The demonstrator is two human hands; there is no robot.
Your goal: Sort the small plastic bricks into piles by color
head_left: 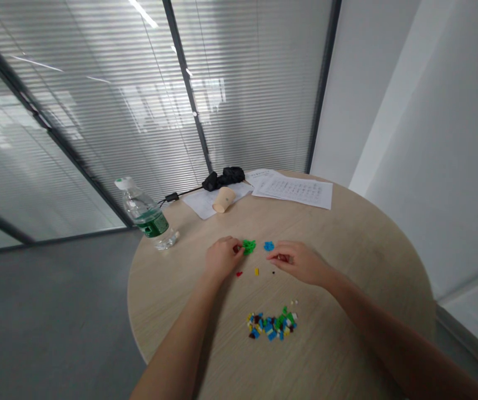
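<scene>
My left hand [221, 256] rests on the round wooden table [347, 266], fingers closed in a pinch on a small green brick piece [249, 246]. My right hand [299, 262] lies just right of it, fingers curled together around something small that looks reddish. A small blue brick piece [269, 245] sits between the hands, just beyond my right fingertips. Near the hands lie a tiny red piece [239, 273], a yellow piece [257, 271] and a black speck [273, 273]. A heap of small coloured bricks [272, 324] lies nearer to me.
A water bottle with a green label [147, 216] stands at the table's left edge. A paper cup [223, 199] lies on its side on white paper [205, 203]. More printed sheets [295, 190] and a black bundle with a cable [224, 177] lie at the far edge.
</scene>
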